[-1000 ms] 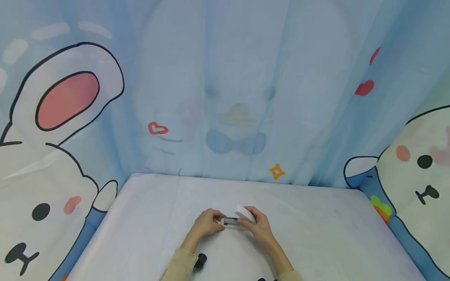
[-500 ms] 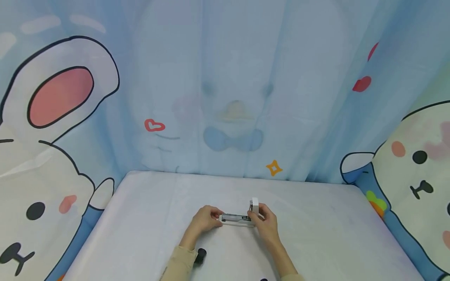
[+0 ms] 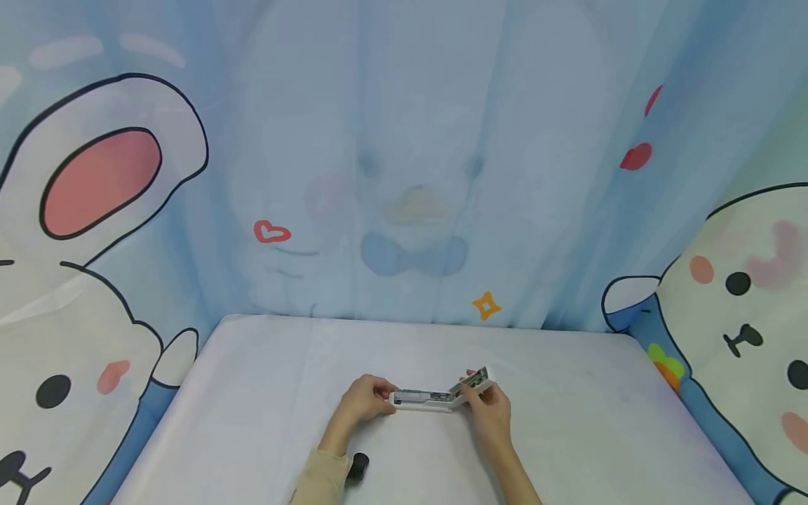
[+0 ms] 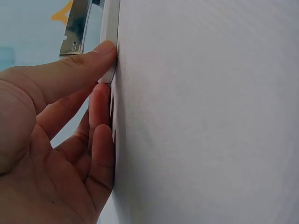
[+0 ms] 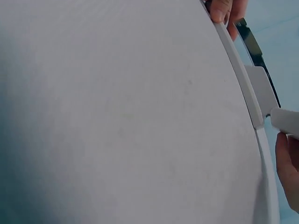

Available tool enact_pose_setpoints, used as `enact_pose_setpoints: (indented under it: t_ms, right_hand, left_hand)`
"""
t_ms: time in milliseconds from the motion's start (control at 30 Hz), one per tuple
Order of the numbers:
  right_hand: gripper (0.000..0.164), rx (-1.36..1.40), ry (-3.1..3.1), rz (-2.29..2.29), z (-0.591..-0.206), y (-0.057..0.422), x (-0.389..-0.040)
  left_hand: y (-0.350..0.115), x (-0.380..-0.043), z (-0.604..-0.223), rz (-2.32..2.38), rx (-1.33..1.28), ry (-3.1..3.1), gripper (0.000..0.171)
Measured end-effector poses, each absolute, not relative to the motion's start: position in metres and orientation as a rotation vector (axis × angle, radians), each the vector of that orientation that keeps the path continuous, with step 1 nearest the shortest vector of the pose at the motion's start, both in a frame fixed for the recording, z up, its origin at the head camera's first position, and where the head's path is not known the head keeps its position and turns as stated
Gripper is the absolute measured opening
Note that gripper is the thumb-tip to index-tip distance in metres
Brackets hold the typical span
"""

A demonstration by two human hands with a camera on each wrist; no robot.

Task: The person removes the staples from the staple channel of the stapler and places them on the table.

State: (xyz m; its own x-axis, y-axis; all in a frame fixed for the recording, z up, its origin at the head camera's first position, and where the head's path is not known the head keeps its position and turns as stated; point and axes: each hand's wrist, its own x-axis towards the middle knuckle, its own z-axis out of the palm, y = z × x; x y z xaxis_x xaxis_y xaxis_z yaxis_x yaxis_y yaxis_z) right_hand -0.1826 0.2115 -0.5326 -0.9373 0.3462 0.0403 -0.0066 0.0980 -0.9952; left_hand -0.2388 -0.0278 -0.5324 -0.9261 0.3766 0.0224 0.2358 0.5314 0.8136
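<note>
White stapler (image 3: 421,406) on the desk (image 3: 284,365), about halfway between its left and right edges, base running roughly along the far edge. Left hand (image 3: 364,401): grip clamped on the base's left end, thumb and fingers pinching. Right hand (image 3: 492,415): grip clamped on the lid (image 3: 483,384), pinching it tilted up toward the desk's right edge. Done, by the look of it: lid swung back, metal channel (image 3: 413,397) exposed. Not done: lid isn't folded over the base. Can't tell if the channel holds staples; too small. Looks partway, maybe 1 step in.
</note>
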Motion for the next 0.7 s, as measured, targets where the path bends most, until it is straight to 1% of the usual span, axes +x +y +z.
enact_pose_setpoints:
  t_ms: [100,300,400,600,700]
  right_hand:
    - [0.038,-0.407,-2.056,2.009,-0.538,0.216,-0.180]
    - [0.045,-0.461,-1.922,2.181,-0.544,0.225,-0.181]
    - [0.053,-0.505,-1.894,2.201,-0.544,0.229,-0.181]
    - [0.077,-0.558,-1.849,2.234,-0.541,0.241,-0.181]
    - [0.078,-0.597,-1.893,2.126,-0.538,0.246,-0.178]
  left_hand:
    - [-0.029,-0.234,-0.534,1.366,0.511,2.600,0.028]
    - [-0.029,-0.231,-0.534,1.387,0.514,2.598,0.028]
    - [-0.029,-0.232,-0.533,1.384,0.516,2.592,0.028]
    - [-0.029,-0.237,-0.530,1.377,0.518,2.599,0.028]
    - [-0.028,-0.239,-0.530,1.366,0.523,2.596,0.028]
